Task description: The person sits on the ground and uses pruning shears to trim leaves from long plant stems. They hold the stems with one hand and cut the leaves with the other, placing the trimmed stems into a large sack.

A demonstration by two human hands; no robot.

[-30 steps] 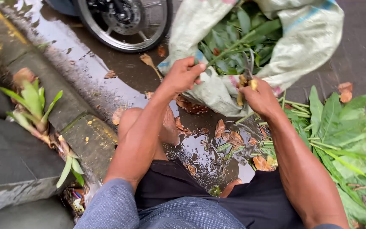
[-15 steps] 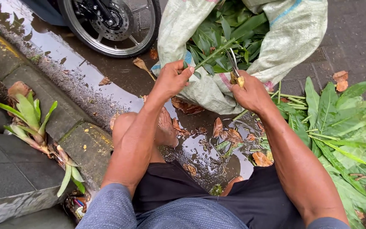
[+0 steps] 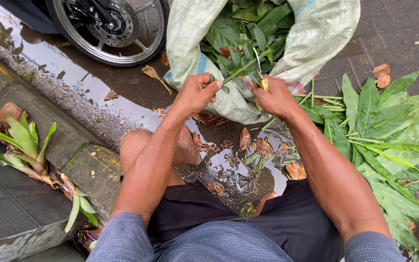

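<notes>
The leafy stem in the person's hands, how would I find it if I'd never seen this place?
Look for the big pale sack stuffed with green leaves, near the wheel. At its mouth, the left hand and right hand meet. The leafy stem runs slanting between them. Unlike the cut leaves lying loose on the ground, it is lifted and gripped.

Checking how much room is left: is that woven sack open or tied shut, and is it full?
Open and well filled: the sack has its mouth spread wide, with green leaves showing inside.
</notes>
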